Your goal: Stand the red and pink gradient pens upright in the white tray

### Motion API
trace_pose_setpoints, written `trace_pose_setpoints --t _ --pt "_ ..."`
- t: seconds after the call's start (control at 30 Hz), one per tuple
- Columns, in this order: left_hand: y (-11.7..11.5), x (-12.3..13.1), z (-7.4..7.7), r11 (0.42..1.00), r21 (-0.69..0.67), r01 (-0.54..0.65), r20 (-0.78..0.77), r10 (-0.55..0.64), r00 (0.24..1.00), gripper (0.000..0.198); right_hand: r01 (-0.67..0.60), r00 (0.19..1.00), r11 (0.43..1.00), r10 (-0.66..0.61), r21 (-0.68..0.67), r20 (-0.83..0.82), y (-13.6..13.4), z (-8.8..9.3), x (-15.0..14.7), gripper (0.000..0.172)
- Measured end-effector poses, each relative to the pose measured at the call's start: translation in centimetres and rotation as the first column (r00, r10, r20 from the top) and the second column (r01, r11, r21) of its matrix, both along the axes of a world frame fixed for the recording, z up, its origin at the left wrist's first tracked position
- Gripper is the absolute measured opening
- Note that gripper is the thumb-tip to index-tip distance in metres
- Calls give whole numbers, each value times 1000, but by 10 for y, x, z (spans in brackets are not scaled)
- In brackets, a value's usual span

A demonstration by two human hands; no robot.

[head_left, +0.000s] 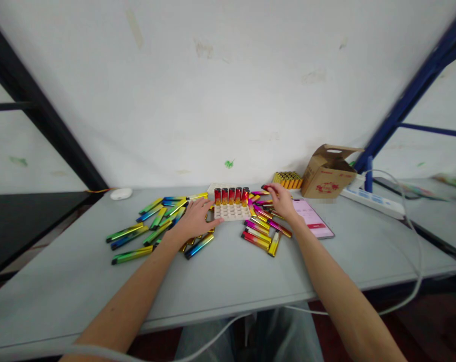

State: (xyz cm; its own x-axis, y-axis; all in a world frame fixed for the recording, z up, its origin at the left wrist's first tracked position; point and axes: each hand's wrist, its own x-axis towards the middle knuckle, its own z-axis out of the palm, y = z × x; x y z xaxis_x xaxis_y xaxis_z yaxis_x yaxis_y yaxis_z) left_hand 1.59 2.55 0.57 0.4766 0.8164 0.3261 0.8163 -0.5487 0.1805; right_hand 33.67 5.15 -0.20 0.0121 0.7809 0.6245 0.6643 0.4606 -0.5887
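Head view: red tube (265, 187) pinched by fingers of right hand (283, 202). Left of those fingers, pale tray (232, 213) carries upright red-gold tubes (231, 195); left hand (194, 218), fingers spread, at tray's left edge. Phone (315, 221) lies right of pinching fingers.

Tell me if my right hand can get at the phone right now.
Probably yes: the phone lies by the right hand, most of its screen uncovered. That hand seems to hold a small red item, though, which may need putting down first.
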Motion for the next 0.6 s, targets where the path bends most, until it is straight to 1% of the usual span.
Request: trace_pose_setpoints --t 0.07,0.1,0.17,0.27,0.37,0.47,0.53,0.6 --pt "1 0 -1 1000 4 3 -3 -3 1000 65 -4 988 999 9 32 -156 -3 4 -7 33" --pt "1 -1 -2 1000 6 3 -10 -3 1000 66 -31 975 999 37 30 -221 -5 6 -12 35" --pt "1 -1 -2 1000 13 1 -24 -1 1000 67 -97 932 995 79 -33 -354 -10 9 -21 41" --pt "0 0 0 1000 20 -3 -35 4 999 65 -175 855 977 88 -123 -511 -17 13 -33 45" --pt "-1 1 2 1000 5 -12 -48 12 999 65 -329 745 928 143 -173 -652 -24 17 -40 42" --pt "-1 1 3 1000 -7 -15 -36 15 999 67 -473 610 867 194 -156 -768 -30 22 -44 40" --pt "-1 1 2 1000 -2 -4 -11 4 1000 67 -534 535 832 194 -151 -822 -34 25 -45 41" --pt "0 0 1 1000 6 5 10 -5 1000 66 -571 489 807 190 -148 -851 -38 28 -47 43"
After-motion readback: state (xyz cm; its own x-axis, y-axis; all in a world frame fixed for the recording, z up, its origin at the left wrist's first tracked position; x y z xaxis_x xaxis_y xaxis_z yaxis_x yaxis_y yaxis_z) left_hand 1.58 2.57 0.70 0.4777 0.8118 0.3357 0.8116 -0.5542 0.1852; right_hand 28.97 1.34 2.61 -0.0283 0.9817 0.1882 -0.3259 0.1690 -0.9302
